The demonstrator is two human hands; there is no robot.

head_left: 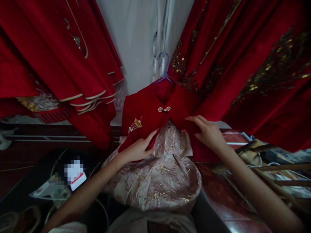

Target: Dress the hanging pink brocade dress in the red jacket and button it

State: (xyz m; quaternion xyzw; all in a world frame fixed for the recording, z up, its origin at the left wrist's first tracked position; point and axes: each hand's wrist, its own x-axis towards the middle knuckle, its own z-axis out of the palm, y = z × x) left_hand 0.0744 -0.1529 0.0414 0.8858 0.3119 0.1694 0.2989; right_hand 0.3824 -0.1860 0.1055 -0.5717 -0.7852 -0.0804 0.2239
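Against white panels, one thin blue hanger bears one red cloth jacket; our right hand touches it, fingers spread; our left hand's grip we cannot tell

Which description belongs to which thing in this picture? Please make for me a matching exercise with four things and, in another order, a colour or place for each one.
Things
1. Hanger
2. Jacket
3. Brocade
4. Fan ornament

Descriptions
A. pale, with shiny pattern, below the collar
B. small and gold, on the red front
C. red, touched by the left hand and the right hand
D. bluish purple, inside the collar at the top

Right pairs: 1-D, 2-C, 3-A, 4-B
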